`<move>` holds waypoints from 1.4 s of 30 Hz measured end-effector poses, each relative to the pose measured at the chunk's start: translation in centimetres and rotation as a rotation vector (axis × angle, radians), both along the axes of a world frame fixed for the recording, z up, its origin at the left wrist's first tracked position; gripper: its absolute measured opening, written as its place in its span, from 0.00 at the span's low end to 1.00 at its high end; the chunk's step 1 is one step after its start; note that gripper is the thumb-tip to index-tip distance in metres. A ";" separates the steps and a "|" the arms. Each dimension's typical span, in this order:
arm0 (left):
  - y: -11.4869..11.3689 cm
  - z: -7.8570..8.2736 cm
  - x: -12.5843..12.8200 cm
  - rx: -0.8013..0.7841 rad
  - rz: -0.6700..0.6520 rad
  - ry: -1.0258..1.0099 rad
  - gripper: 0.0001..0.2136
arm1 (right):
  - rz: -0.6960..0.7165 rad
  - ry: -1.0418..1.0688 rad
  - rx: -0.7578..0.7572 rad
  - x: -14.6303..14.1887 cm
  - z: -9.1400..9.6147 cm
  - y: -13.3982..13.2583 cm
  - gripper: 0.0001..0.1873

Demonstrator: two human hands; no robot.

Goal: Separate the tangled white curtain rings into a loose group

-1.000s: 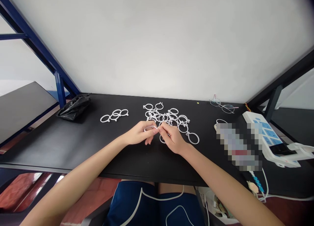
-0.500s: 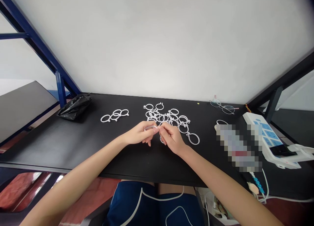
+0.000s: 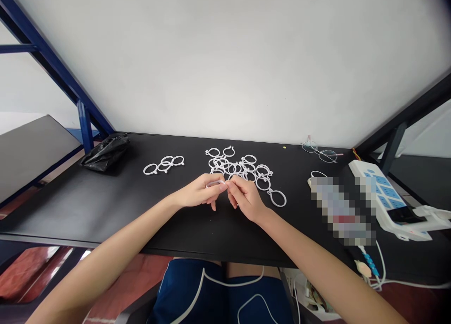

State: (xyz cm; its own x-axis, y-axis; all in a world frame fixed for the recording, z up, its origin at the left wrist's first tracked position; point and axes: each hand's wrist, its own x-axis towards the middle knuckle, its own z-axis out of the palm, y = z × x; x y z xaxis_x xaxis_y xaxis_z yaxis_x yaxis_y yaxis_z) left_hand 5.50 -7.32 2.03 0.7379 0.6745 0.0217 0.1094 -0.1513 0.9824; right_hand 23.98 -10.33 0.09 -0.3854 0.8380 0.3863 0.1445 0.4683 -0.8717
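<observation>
Head view, left grip (image 3: 199,191): was clamped on a white ring (image 3: 219,181) between thumb and fingers.
Right grip (image 3: 245,197): was pinched on that ring's right end, its fingertips close against the left one's.
Ring pile (image 3: 235,165): lay on the black table (image 3: 183,235) just beyond both grips.
Smaller ring group (image 3: 165,165): sat beyond and left of the left grip.
Glasses (image 3: 328,156): rested well beyond the right grip, rightward.

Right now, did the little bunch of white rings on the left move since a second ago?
No. The left bunch of white rings lies in the same place on the black desk, judged against the blue post; the whole view shifted slightly.
</observation>
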 end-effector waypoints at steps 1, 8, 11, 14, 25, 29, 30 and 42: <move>0.0 0.0 0.0 0.003 0.001 0.007 0.16 | 0.000 -0.003 0.000 0.0 0.0 0.0 0.20; 0.1 0.0 0.0 0.011 0.000 0.015 0.17 | -0.014 -0.013 0.000 0.0 -0.1 0.0 0.20; 0.1 0.0 0.0 0.014 0.002 0.028 0.17 | -0.011 -0.012 -0.006 0.0 -0.2 0.0 0.20; 0.1 0.0 0.0 0.024 0.003 0.047 0.17 | -0.008 -0.015 -0.011 -0.1 -0.2 0.0 0.20; 0.3 -0.2 -0.2 0.040 0.010 0.088 0.17 | -0.003 -0.034 -0.012 -0.1 -0.3 -0.1 0.20; 0.3 -0.3 -0.2 0.043 0.005 0.086 0.16 | -0.002 -0.052 0.005 0.0 -0.4 0.0 0.20; 0.3 -0.2 -0.2 0.040 0.006 0.086 0.17 | -0.002 -0.060 0.011 0.0 -0.4 0.1 0.20; 0.3 -0.6 0.0 0.078 0.126 0.111 0.15 | -0.053 -0.159 0.048 -0.1 -0.6 0.2 0.18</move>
